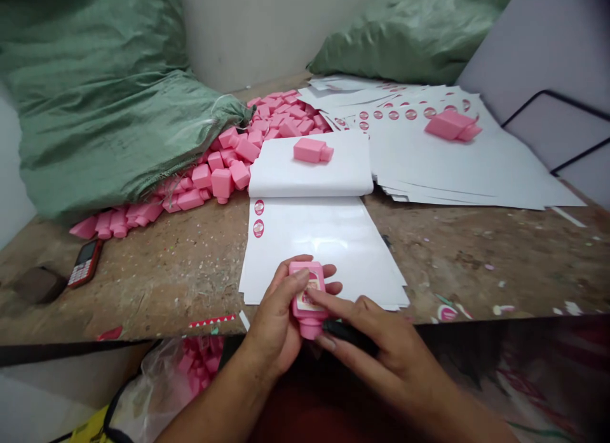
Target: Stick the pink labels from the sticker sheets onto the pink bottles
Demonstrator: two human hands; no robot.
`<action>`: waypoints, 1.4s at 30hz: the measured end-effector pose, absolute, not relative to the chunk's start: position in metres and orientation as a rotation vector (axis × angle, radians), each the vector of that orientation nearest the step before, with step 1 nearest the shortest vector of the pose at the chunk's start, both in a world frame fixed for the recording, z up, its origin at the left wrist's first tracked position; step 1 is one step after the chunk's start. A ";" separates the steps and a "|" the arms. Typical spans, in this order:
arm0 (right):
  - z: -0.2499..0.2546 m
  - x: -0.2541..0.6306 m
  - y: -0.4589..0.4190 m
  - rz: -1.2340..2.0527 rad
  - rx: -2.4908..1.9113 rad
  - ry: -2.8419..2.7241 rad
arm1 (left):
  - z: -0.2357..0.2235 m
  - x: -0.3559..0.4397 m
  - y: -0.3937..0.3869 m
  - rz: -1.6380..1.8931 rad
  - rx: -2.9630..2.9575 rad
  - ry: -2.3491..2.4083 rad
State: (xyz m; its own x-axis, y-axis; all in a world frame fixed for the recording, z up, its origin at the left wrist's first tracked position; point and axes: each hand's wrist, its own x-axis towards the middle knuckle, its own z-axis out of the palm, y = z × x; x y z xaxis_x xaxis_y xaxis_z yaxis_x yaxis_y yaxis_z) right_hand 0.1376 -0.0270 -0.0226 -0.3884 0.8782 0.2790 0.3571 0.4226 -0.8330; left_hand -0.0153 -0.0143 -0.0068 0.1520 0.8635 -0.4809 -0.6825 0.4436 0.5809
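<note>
My left hand (276, 322) is wrapped round a small pink bottle (307, 300) at the table's front edge, neck pointing toward me. My right hand (381, 351) presses its forefinger on a label on the bottle's face; a dark object (350, 333) lies under its fingers. Just beyond the bottle lies a white sticker sheet (328, 239) with two round stickers (258, 217) left at its upper left corner. Its folded-back top carries another pink bottle (312, 150).
A heap of pink bottles (229, 163) spills from a green sack (105, 112) at left. Stacked sticker sheets (452, 163) with a pink bottle (452, 125) lie at right. A phone (84, 264) sits on the worn table (476, 252). Below hangs a plastic bag (185, 373).
</note>
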 end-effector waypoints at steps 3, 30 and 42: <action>-0.027 0.134 -0.031 0.747 -0.937 -2.090 | -0.004 -0.014 -0.013 1.150 0.234 0.899; -0.017 0.132 0.000 1.687 -1.184 -0.916 | -0.008 -0.019 -0.025 0.904 0.430 0.835; -0.013 0.139 0.002 1.592 -1.222 -1.245 | -0.014 -0.019 -0.024 0.962 0.478 0.938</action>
State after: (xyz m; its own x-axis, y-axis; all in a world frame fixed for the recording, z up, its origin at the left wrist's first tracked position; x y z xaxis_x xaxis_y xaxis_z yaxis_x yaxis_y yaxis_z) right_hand 0.1388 0.0019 -0.0128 -0.2529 0.9408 -0.2257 -0.0076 -0.2352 -0.9719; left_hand -0.0190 -0.0235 -0.0136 0.2405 0.8561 -0.4574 -0.4792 0.5145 0.7111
